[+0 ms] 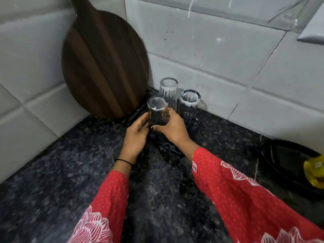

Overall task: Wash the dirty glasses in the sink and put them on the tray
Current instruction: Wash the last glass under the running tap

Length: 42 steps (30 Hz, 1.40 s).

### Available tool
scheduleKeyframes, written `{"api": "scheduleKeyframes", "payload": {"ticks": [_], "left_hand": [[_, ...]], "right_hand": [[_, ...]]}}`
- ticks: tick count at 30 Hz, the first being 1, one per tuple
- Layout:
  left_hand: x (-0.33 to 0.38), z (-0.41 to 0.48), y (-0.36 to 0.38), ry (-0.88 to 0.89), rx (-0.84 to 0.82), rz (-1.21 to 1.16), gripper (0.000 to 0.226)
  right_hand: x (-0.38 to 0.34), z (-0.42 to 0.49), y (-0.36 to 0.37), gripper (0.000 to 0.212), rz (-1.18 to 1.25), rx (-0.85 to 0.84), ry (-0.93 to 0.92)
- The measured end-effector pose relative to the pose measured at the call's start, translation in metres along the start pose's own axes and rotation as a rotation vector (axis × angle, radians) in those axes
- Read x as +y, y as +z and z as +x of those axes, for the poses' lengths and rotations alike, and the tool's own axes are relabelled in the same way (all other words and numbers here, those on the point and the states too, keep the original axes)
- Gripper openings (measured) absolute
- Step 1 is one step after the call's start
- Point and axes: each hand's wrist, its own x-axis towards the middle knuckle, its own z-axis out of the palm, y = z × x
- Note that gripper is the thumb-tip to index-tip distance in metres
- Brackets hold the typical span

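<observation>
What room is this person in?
Probably a kitchen: a dark stone counter against a tiled wall, a wooden chopping board leaning there, and drinking glasses standing upside down.

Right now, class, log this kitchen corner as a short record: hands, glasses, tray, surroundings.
left hand: touching the near glass
right hand: gripping the same glass
near glass: upside down, on the tray
tall ribbed glass: inverted, behind it
short glass: inverted, to the right
tray: dark, on the granite counter
round wooden board: leaning against the tiled wall
</observation>
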Motion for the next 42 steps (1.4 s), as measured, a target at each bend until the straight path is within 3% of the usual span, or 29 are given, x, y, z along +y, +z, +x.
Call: {"api": "scheduleKeyframes", "payload": {"ticks": [4, 8, 16, 21, 23, 26, 28, 30, 33, 35, 39, 42], "left_hand": [[0.020, -0.018, 0.019, 0.039, 0.156, -0.002, 0.046], [0.047, -0.067, 0.053, 0.169, 0.272, -0.015, 0.037], [0.077, -0.224, 0.168, 0.315, -0.204, -0.037, 0.031], [0.068, -0.285, 0.251, 0.308, -0.467, 0.010, 0.025], [0.054, -0.294, 0.285, 0.287, -0.569, 0.097, 0.041], [0.044, -0.295, 0.324, 0.202, -0.651, 0.249, 0.088], [0.038, -0.291, 0.344, 0.095, -0.688, 0.195, 0.093], [0.029, -0.288, 0.358, 0.055, -0.651, 0.166, 0.079], [0.019, -0.296, 0.369, 0.100, -0.504, 0.220, 0.063], [0.019, -0.323, 0.375, 0.118, -0.532, 0.208, 0.057], [0.017, -0.392, 0.403, 0.150, -0.726, 0.160, 0.057], [0.013, -0.436, 0.439, 0.163, -0.771, 0.121, 0.055]], "right_hand": [[-0.003, -0.018, -0.024, 0.065, 0.146, 0.030, 0.078], [-0.013, -0.071, -0.076, 0.040, 0.302, 0.079, 0.054], [0.011, -0.250, -0.218, 0.021, 0.442, 0.357, 0.042], [0.061, -0.350, -0.292, 0.024, 0.489, 0.785, 0.058], [0.086, -0.378, -0.311, 0.026, 0.481, 0.937, 0.112], [0.120, -0.404, -0.329, 0.027, 0.509, 1.039, 0.227], [0.133, -0.416, -0.335, 0.025, 0.546, 1.019, 0.272], [0.141, -0.428, -0.342, 0.025, 0.562, 0.951, 0.286], [0.147, -0.442, -0.358, 0.026, 0.539, 0.814, 0.278], [0.148, -0.455, -0.375, 0.029, 0.484, 0.712, 0.255], [0.157, -0.490, -0.407, 0.056, 0.357, 0.475, 0.222], [0.167, -0.521, -0.428, 0.086, 0.336, 0.361, 0.214]]}}
